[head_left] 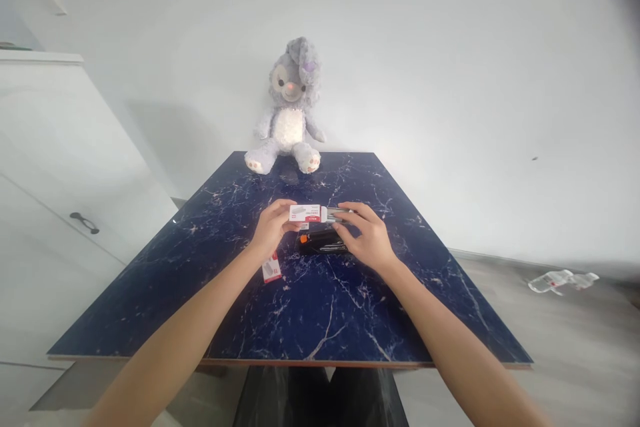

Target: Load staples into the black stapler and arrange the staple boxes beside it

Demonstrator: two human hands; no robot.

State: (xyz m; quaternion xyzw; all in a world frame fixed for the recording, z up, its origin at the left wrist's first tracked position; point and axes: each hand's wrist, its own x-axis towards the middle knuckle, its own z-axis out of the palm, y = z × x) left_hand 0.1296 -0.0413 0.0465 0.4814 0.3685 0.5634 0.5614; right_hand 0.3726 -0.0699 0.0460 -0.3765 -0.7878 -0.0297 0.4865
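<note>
My left hand [273, 228] grips the left end of a small white and red staple box [306, 213], held above the table. A strip of silver staples [336, 215] sticks out of the box's right end. The fingers of my right hand [367, 233] are closed on that strip. Just below the box lies a black stapler [324, 242] with an orange tip; my right hand hides its right end. A second white and red box [271, 269] rests on the table beside my left wrist, partly covered by it.
The dark blue marble-patterned table [330, 320] has a plush rabbit [290, 107] sitting at its far edge against the wall. A white cabinet [55, 167] stands at the left. Clear plastic packaging [563, 280] lies on the floor at the right.
</note>
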